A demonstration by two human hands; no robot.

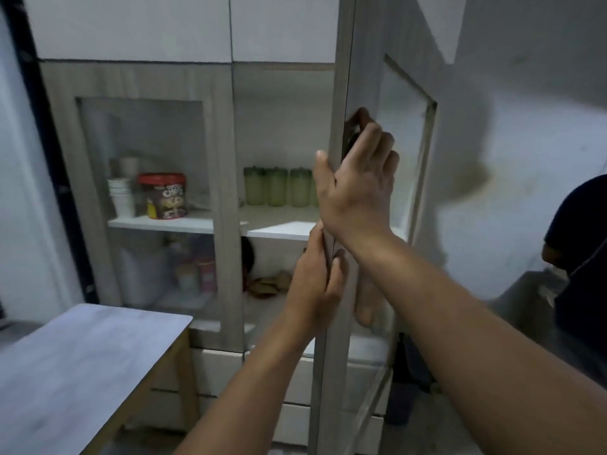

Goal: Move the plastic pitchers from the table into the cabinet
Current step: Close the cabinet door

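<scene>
Three green plastic pitchers (pixel 277 187) stand in a row at the back of the cabinet's middle shelf (pixel 279 229). The cabinet's right door (pixel 338 93) stands open, edge-on toward me. My right hand (pixel 356 185) wraps the door's edge, fingers on its dark handle (pixel 353 126). My left hand (pixel 317 280) pinches the same door edge lower down. The grey table (pixel 82 366) at the lower left has no pitcher on its visible part.
Behind the shut left glass door (pixel 141 192) sit white cups (pixel 121 197) and a red-lidded tub (pixel 162 195). Jars and food packs fill the lower shelf. White drawers (pixel 262 389) lie below. A person in dark clothes (pixel 578 244) stands at the right edge.
</scene>
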